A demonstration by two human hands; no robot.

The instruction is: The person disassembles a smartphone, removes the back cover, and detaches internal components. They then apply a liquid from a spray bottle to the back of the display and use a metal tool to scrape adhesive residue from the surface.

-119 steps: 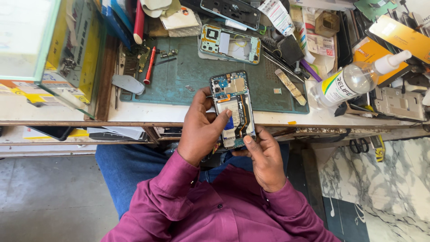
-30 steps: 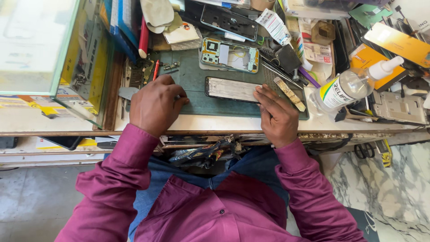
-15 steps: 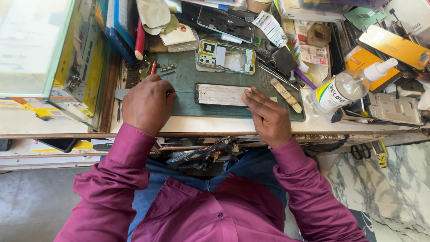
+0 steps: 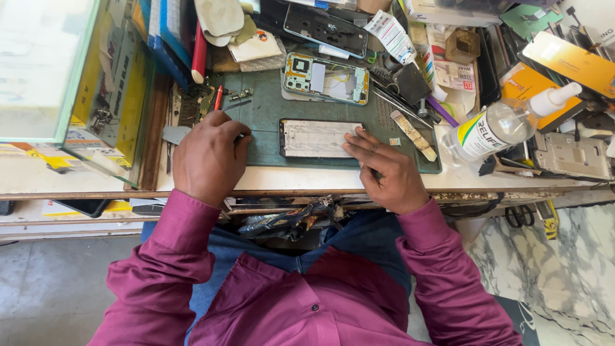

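— While the phone panel (image 4: 318, 138) lies flat on the green mat (image 4: 269, 115), which hand is on it?

— The right hand (image 4: 384, 173). Its fingertips (image 4: 353, 136) press on the panel's 3 o'clock end, fingers stretched out flat, gripping nothing. The panel itself is a pale rectangle in a dark frame, long side running 9 to 3, near the mat's 6 o'clock edge.

— And the left hand?

— The left hand (image 4: 208, 157) sits at 9 o'clock from the panel, apart from it, curled knuckles-up at the mat's edge. It seems to pinch a thin dark tool (image 4: 234, 104) (I cannot tell how firmly, since the fingers hide the grip).

— What lies around?

— At 12 o'clock from the panel, an opened phone body (image 4: 327, 79) with its innards showing, also on the mat. At 3 o'clock, just past the right hand's fingers, a pale speckled strip (image 4: 414, 136) lies slanted. Farther toward 3 o'clock, a clear plastic bottle (image 4: 506, 125) with a white nozzle lies on its side on the workbench (image 4: 288, 179). At 10 o'clock, a red pen (image 4: 218, 97) beside small screws and parts.
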